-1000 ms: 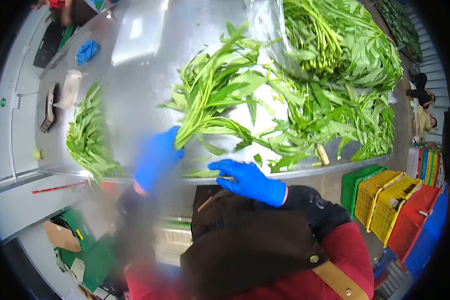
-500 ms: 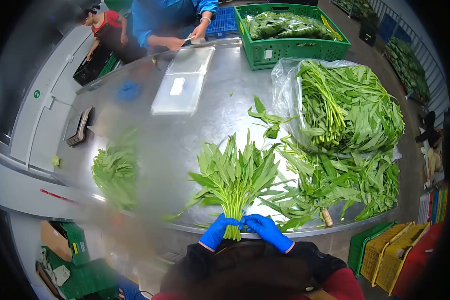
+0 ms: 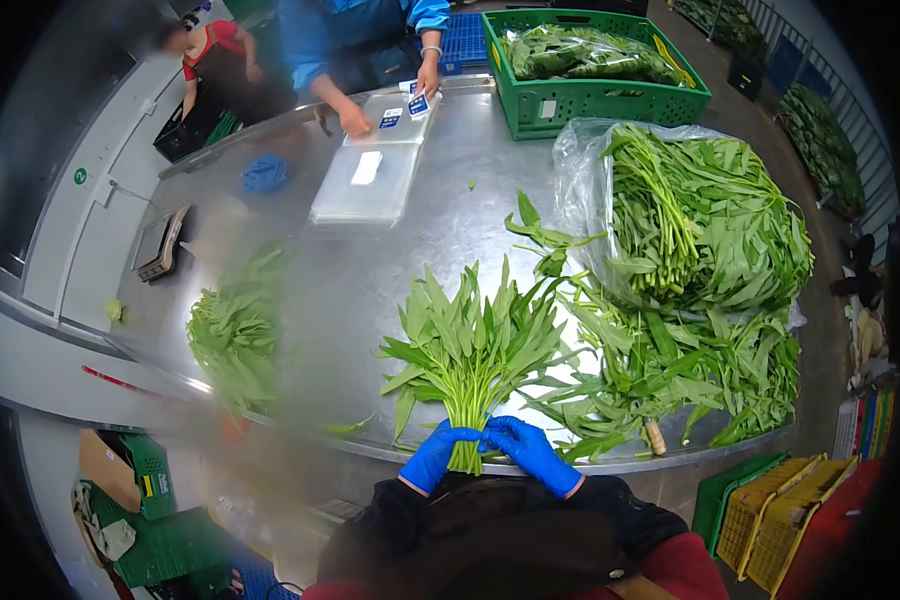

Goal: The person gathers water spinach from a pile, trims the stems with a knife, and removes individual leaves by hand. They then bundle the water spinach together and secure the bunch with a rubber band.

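Note:
A bunch of water spinach (image 3: 475, 345) lies at the near edge of the metal table, its leaves fanned away from me and its cut stems toward me. My blue-gloved left hand (image 3: 432, 458) is wrapped round the stems from the left. From the right, my gloved right hand (image 3: 532, 450) has its curled fingertips pressed on the same stems, beside the left thumb. Loose water spinach (image 3: 650, 380) is heaped to the right, below an opened plastic bag (image 3: 580, 165) full of more bunches. A short piece with a pale wooden look (image 3: 655, 437) lies by the table edge.
Across the metal table (image 3: 370, 290), a co-worker's hands (image 3: 390, 100) handle blue-and-white labels over clear plastic bags (image 3: 365, 195). A green crate (image 3: 540, 115) holds bagged greens. Another bunch (image 3: 235, 340) and a scale (image 3: 162, 243) are on the left, partly blurred. Crates (image 3: 770, 510) stand right.
The co-worker's hands have moved apart, and blue-and-white labels now show over the bags. My hands stay on the stems with barely any movement. The view has shifted slightly.

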A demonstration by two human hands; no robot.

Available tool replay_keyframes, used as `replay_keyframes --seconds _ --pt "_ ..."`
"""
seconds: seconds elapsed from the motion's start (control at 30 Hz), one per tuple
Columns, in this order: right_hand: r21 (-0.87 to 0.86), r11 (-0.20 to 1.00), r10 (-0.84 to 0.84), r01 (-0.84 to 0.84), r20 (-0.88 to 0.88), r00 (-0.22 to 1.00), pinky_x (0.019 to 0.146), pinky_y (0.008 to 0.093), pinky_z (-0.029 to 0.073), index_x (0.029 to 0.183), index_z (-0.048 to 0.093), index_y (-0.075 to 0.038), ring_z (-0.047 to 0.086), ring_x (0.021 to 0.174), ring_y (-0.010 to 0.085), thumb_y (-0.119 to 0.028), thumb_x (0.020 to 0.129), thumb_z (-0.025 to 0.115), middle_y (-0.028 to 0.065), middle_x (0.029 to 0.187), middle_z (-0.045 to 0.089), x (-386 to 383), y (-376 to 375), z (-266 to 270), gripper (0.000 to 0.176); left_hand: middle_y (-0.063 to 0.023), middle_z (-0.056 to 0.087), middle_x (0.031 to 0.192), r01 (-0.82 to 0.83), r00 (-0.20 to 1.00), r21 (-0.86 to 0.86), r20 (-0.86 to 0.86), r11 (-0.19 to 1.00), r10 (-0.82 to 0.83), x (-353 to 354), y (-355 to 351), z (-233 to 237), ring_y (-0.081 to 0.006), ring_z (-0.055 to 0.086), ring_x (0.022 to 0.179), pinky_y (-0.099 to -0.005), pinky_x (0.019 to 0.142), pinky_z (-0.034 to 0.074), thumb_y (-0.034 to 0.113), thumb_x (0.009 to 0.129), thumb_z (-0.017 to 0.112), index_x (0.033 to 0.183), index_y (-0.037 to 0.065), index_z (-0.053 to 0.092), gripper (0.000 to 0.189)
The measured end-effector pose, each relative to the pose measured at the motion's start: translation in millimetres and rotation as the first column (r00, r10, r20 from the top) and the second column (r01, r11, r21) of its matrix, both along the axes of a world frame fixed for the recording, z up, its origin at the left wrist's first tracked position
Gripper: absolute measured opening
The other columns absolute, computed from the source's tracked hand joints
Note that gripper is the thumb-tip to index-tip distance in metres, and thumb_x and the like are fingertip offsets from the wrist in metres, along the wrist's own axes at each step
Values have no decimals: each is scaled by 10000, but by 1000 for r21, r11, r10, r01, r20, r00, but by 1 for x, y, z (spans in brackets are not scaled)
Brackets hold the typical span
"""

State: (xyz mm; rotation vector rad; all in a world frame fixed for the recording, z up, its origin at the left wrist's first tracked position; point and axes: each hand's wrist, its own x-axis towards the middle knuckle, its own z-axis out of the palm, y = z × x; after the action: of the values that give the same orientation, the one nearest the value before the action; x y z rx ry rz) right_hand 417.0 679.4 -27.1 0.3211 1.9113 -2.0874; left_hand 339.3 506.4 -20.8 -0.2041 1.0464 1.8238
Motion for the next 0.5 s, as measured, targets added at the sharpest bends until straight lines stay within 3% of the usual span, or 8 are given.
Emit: replay_keyframes --seconds 0.37,0.5 --pt "-36 999 3 -2 15 1000 787 273 485 1120 538 36 619 871 138 -156 903 554 89 925 652 0 -1 -11 291 -101 617 958 8 1000 -3 -10 1000 -8 3 -5 -7 -187 609 826 -293 713 503 60 723 621 1119 -33 527 418" --pt "-46 997 -61 61 -3 998 779 264 482 1133 546 15 598 871 126 -200 921 526 81 955 636 -6 0 -14 303 -94 618 931 -15 1000 29 -16 999 16 5 -2 -6 -185 606 787 -290 685 497 56 724 635 1112 -22 538 408"
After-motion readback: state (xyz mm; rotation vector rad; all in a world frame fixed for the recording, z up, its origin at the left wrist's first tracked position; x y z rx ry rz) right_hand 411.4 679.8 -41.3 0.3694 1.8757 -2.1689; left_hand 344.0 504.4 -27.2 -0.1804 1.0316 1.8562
